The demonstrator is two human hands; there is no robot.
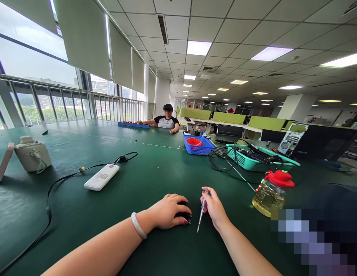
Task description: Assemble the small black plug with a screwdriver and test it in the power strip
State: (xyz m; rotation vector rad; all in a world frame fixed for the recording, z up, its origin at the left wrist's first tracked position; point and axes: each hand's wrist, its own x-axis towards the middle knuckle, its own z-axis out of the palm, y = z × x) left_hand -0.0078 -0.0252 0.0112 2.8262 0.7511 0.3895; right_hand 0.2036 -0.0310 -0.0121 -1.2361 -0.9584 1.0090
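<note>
My right hand point(213, 209) is closed around the handle of a slim screwdriver point(202, 211). Its shaft slants down, and the flat metal tip is near the green tabletop point(167, 253). To the left, my left hand point(171, 211) rests low over the table with curled fingers, a ring and a pale bracelet at the wrist. Between its thumb and fingers is a small black piece point(182, 214), mostly hidden, with shiny metal bits at its right end. A small gap separates that piece from the screwdriver.
A white power bank point(102, 177) and a black cable point(48, 203) lie left. A beige bottle point(33, 153) stands beyond. To the right are a red-lidded jar point(269, 199), a blue basket point(197, 147) and a teal basket point(247, 161) with cables. Another person point(167, 122) sits opposite.
</note>
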